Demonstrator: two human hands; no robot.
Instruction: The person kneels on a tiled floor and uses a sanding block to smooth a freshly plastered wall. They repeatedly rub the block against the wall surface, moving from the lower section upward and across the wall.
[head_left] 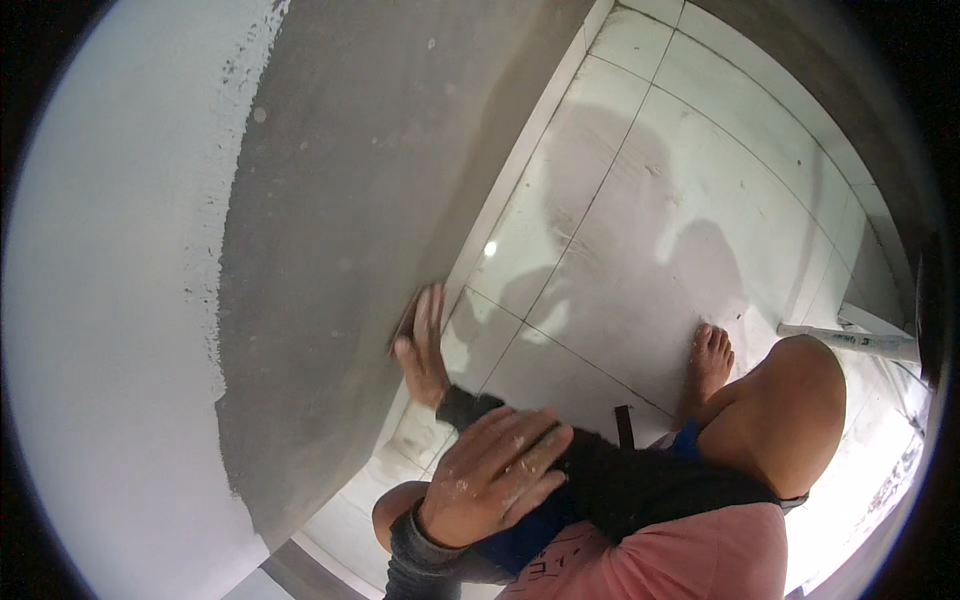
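My right hand lies against the low grey part of the wall, just above the baseboard. Under its fingers a thin reddish-brown piece, which looks like sandpaper, is pressed to the wall; most of it is hidden by the hand. The fingers are slightly blurred. My left hand, dotted with white specks, is over my right forearm in its black sleeve. Its fingers are stretched out and a little apart, with nothing plainly held. Whether it touches the sleeve I cannot tell.
White paint with a ragged edge borders the grey band. A pale baseboard meets the dusty white floor tiles. A dark strip lies near my bare foot. A whitish pipe is at the right.
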